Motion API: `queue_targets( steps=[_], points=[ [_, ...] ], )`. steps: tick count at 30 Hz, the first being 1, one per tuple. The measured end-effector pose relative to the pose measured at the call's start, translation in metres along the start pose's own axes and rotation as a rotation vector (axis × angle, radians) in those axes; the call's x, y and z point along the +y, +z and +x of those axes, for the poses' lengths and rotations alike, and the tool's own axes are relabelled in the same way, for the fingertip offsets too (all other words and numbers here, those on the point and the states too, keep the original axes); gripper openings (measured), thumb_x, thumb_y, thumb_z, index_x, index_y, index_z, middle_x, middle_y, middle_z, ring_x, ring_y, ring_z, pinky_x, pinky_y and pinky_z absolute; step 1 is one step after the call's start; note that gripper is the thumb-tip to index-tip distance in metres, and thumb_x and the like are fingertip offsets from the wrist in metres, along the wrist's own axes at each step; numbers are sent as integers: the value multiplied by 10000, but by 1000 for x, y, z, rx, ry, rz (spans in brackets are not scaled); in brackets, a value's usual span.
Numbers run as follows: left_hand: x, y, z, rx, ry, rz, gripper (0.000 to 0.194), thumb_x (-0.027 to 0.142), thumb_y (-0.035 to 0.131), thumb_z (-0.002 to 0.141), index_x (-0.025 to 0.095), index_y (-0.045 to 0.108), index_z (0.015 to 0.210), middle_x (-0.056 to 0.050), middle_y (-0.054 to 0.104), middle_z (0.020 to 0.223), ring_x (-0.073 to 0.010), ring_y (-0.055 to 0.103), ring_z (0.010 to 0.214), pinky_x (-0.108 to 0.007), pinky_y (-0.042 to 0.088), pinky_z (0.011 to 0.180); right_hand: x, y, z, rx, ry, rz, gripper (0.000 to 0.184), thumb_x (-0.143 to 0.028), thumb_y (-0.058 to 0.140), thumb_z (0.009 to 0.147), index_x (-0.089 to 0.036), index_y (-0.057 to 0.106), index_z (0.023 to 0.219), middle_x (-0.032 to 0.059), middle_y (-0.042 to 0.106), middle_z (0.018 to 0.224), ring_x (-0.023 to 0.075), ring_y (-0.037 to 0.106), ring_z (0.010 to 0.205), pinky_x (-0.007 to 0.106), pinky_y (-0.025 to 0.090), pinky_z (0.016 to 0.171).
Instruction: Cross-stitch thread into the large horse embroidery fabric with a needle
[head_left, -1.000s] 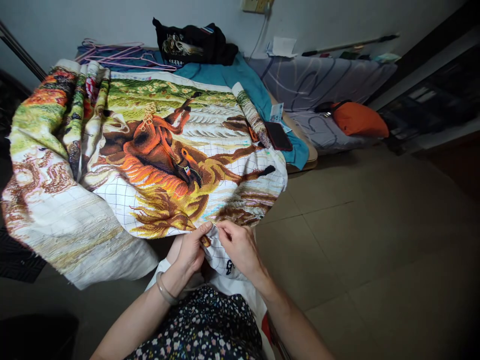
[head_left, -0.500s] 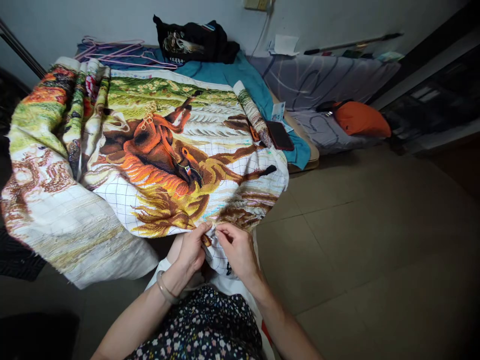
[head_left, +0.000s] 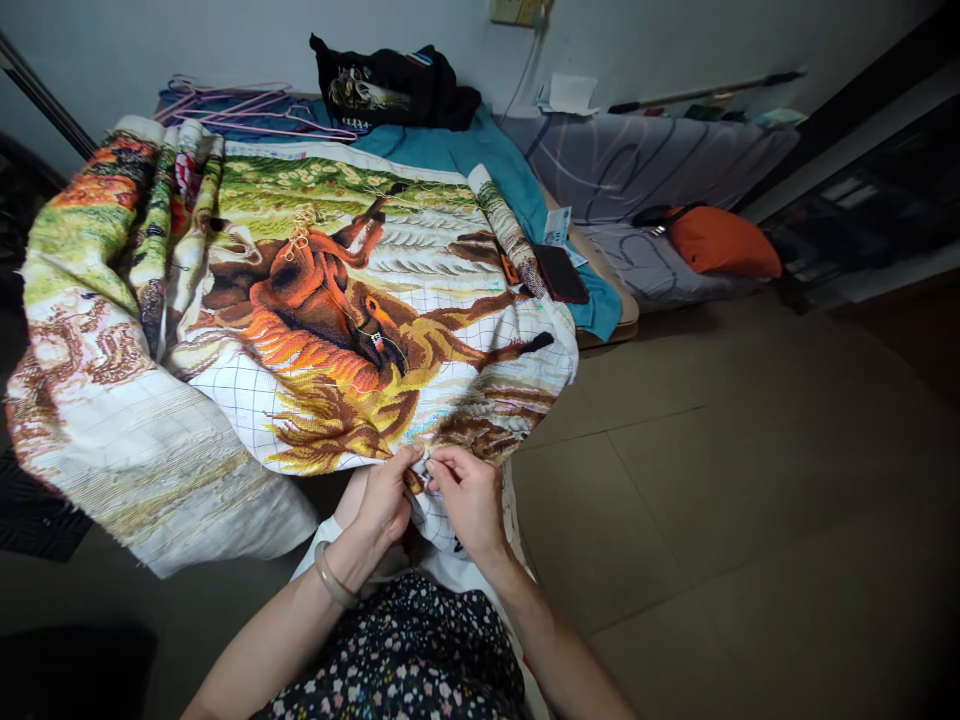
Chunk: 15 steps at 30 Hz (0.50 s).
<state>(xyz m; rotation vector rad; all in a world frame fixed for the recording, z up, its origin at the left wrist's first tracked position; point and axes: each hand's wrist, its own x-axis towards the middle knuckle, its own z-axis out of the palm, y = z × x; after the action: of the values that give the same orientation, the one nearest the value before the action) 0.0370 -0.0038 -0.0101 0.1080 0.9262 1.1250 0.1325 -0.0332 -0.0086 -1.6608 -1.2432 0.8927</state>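
The left hand [head_left: 386,495] grips the cloth [head_left: 315,300] at its near edge; the right [head_left: 469,495] has fingertips pinched together beside it. From here I can't make out what's between them. The cloth spreads away over the bed [head_left: 626,310].

Looks like rough, matt stitched cloth on the embroidery [head_left: 330,400]; like matt fabric on the teal sheet [head_left: 499,160]; like smooth tile on the floor [head_left: 637,490].
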Motion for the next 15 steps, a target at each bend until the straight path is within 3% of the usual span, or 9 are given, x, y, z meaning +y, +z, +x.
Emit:
queue_targets(
  steps=[3, 6, 10, 12, 15],
  points=[
    [2, 1, -2, -24, -7, -10, 224, 192, 812, 543, 131, 692, 722, -19, 704, 708, -131, 611, 658, -253, 467, 682, -9, -1, 3, 16, 7, 5, 62, -211, 544, 818, -188, 582, 861, -15, 635, 640, 137, 621, 539, 228, 470, 550],
    [3, 0, -4, -52, -35, -33, 283, 203, 824, 545, 131, 706, 792, -38, 728, 776, -147, 636, 694, -272, 485, 737, -21, -4, 9, -52, -97, -147, 158, -185, 474, 853, -200, 573, 976, -4, 648, 688, 145, 630, 619, 240, 459, 616],
    [3, -3, -5, -83, -28, -40, 327, 207, 817, 575, 134, 713, 876, -48, 743, 836, -174, 669, 781, -295, 480, 847, -30, -9, 15, -121, -155, -318, 118, -203, 446, 873, -198, 557, 831, 6, 633, 653, 140, 604, 578, 236, 416, 568],
    [2, -4, -4, -92, -15, -35, 330, 199, 803, 601, 143, 711, 913, -51, 745, 875, -189, 675, 843, -309, 471, 889, -35, -19, 18, -55, -136, -191, 114, -243, 459, 887, -200, 525, 805, -6, 626, 641, 120, 586, 512, 219, 410, 516],
    [1, -5, -3, -97, 2, -48, 364, 185, 791, 618, 160, 702, 970, -56, 742, 954, -208, 662, 957, -329, 450, 949, -49, -52, 25, 118, -144, 323, 123, -339, 459, 916, -219, 466, 890, -4, 669, 788, 85, 543, 416, 204, 417, 431]
  ],
)
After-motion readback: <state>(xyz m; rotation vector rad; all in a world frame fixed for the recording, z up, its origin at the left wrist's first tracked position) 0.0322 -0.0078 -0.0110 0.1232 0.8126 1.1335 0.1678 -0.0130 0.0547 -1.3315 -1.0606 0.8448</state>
